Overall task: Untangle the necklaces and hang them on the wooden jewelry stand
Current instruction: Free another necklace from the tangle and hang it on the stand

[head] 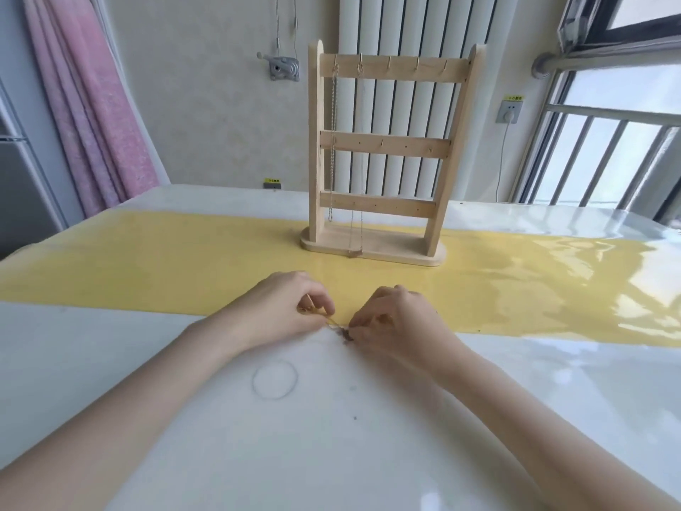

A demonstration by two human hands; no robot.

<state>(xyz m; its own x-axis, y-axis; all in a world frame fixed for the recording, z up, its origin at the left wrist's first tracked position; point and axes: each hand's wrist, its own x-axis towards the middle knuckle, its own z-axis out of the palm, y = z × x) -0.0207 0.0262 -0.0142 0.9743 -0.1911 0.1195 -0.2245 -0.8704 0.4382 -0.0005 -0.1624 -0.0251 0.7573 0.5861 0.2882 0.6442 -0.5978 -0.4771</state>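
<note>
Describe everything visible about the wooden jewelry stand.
The pale wooden jewelry stand stands upright on the yellow table runner, beyond both hands. It has an oval base, two round-topped side posts and three horizontal slats carrying small hooks. A silver chain necklace hangs from the top slat's leftmost hook; a finer necklace with a small pendant hangs from the next hook, reaching the base. The other hooks look empty.

Place: I am in a room at home, by a window.
Curtain: a pink curtain (pixel 88 105) hangs on my left.
Heater: a tall white heater (pixel 401 31) with long pipes stands on the wall in front of me.
Window: a big window (pixel 608 149) with bars is on my right.
Plug: a wall socket (pixel 509 111) has a cord in it.
Table: my shiny white table (pixel 331 437) has a yellow strip (pixel 184 252) across it.
</note>
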